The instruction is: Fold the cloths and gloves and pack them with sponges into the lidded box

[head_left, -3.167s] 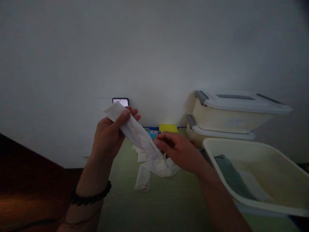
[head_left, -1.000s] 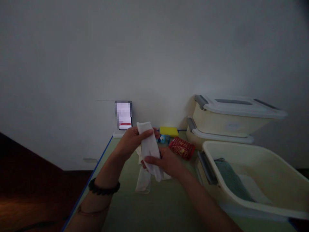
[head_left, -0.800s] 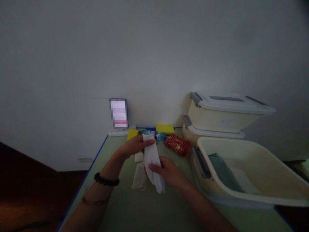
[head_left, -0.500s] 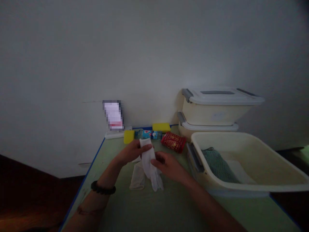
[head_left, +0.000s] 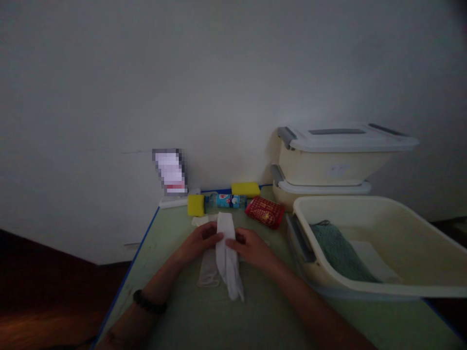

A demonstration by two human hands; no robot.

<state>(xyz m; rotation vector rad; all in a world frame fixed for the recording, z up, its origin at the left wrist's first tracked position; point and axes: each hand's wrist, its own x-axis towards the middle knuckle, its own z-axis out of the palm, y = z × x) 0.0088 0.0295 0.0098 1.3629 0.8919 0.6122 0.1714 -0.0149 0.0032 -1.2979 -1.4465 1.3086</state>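
A limp white glove (head_left: 226, 250) hangs lengthwise between my hands, its cuff end up and its narrow finger-like ends pointing toward me. My left hand (head_left: 202, 240) pinches its left edge, thumb on the front. My right hand (head_left: 250, 245) pinches the right edge at about the same height, also with the thumb in front. The fingers behind the fabric are mostly hidden. Beneath, on the green tabletop (head_left: 270, 311), lies a thin off-white fabric piece (head_left: 207, 272), partly covered by the glove and my left hand. More pale fabric (head_left: 200, 221) shows behind the left hand.
Along the back lie a yellow sponge (head_left: 196, 205), a plastic bottle (head_left: 228, 201), another yellow block (head_left: 245, 189) and a red packet (head_left: 265, 212). A phone (head_left: 170, 171) stands at left. Right, an open cream bin (head_left: 419, 233) holds green cloth (head_left: 339, 253); lidded boxes (head_left: 339, 163) are stacked behind.
The glove has turned more upright and shifted slightly toward me. My left hand has slid down from near the cuff, and both hands are now level on its edges.
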